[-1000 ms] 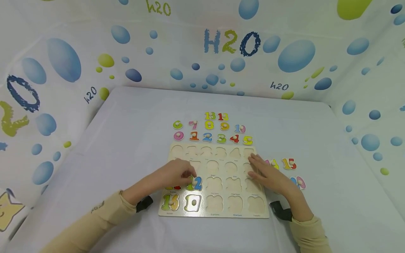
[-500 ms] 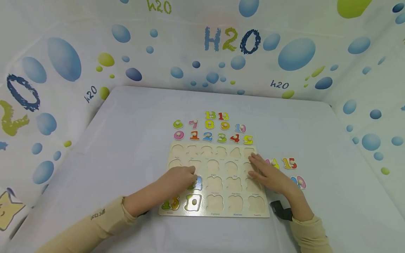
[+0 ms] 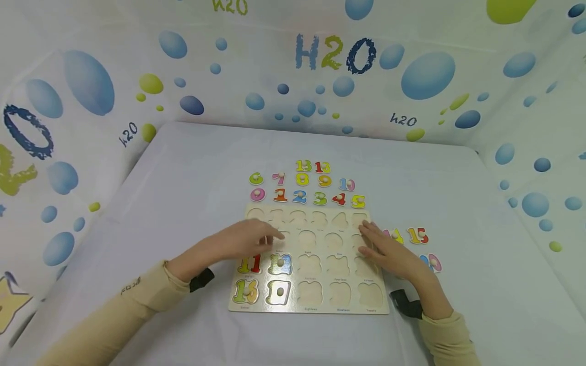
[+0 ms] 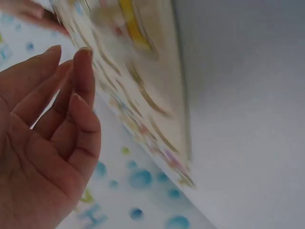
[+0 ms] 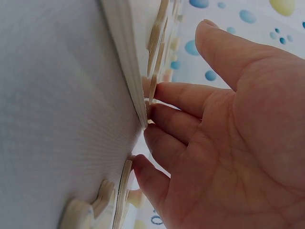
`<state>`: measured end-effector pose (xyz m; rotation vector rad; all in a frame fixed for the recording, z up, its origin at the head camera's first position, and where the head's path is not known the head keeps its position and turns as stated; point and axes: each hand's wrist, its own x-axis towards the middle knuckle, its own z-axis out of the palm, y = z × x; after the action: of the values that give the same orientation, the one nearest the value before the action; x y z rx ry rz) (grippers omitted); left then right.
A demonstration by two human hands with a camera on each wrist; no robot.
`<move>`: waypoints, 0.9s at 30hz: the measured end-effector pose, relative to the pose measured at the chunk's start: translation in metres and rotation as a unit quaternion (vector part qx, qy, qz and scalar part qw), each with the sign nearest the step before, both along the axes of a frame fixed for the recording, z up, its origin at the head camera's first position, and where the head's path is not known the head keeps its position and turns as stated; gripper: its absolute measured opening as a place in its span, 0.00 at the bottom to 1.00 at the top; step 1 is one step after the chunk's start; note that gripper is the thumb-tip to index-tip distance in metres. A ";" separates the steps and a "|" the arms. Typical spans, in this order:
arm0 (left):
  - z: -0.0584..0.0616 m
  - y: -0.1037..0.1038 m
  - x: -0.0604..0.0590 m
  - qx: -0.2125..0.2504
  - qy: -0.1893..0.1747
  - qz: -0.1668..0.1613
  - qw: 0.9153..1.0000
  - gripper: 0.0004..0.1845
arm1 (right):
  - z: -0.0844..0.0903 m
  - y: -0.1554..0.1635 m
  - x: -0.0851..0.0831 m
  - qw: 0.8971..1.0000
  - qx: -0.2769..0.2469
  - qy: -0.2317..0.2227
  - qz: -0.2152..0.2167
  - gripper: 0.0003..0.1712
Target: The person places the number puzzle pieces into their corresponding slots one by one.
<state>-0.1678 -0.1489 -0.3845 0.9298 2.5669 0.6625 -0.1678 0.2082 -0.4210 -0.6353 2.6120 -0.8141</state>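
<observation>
Flat right hand [image 3: 389, 251] rests on cut-out wooden puzzle board [image 3: 320, 300]

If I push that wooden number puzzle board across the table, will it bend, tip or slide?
The puzzle board looks like a flat, thick wooden slab, so it is probably stiff. Lying flat on the table, it seems unlikely to tip. On the smooth covering it may slide readily; the right hand rests on its edge, perhaps steadying it.

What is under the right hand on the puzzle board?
The right hand rests on the puzzle board's right edge, covering parts of empty cutouts. Whether any piece lies beneath the palm cannot be seen.
</observation>
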 end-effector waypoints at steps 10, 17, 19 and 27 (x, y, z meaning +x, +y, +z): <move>0.003 -0.033 -0.068 -0.029 0.082 0.149 0.985 0.19 | 0.000 0.009 0.007 1.000 -0.006 -0.001 0.008 0.39; -0.005 -0.032 -0.091 -0.056 0.015 0.139 0.989 0.23 | -0.001 0.011 0.009 1.000 -0.005 0.004 0.011 0.39; -0.007 -0.029 -0.096 -0.066 0.008 0.127 0.990 0.23 | -0.001 0.011 0.010 1.000 -0.004 0.006 0.010 0.39; -0.010 -0.025 -0.103 -0.088 0.012 0.114 0.989 0.16 | -0.002 0.010 0.009 1.000 -0.003 0.011 0.011 0.39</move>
<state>-0.2712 -0.1744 -0.3944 0.5977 2.7261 0.4740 -0.1588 0.2184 -0.4229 -0.6766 2.6195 -0.8122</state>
